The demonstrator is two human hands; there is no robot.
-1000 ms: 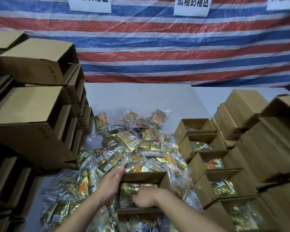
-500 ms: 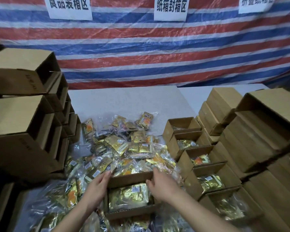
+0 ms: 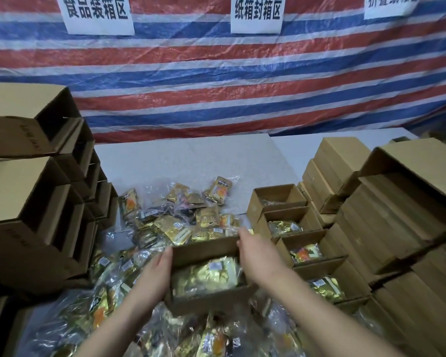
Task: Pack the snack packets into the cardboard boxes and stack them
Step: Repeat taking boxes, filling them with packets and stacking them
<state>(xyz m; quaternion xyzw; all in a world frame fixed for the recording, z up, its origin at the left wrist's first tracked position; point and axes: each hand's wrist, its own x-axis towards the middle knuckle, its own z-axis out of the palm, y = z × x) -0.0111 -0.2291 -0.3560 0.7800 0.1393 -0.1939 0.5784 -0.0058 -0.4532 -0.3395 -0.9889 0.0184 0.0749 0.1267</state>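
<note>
**Both hands on open box over the packet pile**

Nearest, at 6 o'clock: loose gold snack packets [image 3: 211, 338] in clear wrap, spread across the grey table [image 3: 186, 161] from the bottom edge up toward centre.

Just above that: open cardboard box [image 3: 204, 253], top open, tilted a bit toward the camera, gold packets [image 3: 206, 275] showing inside. Left hand [image 3: 153, 274] sits at the box's 9 o'clock, flat against the left wall, fingers fairly straight and pointing up. Right hand [image 3: 258, 256] sits at its 3 o'clock, fingers wrapped over the far right corner of the rim. Box is clamped between the two hands; can't tell if it's clear of the pile.

At 3 o'clock of the held box: row of filled open boxes [image 3: 304, 251], side by side, running away toward 1 o'clock, each with packets inside. Further right: closed box stack [image 3: 397, 228], several layers.

At 9 o'clock: empty box stack [image 3: 36, 207], open sides facing the centre.

Far, 12 o'clock: striped red-white-blue tarp [image 3: 216, 81] with white paper signs [image 3: 256, 14] carrying Chinese characters.
</note>
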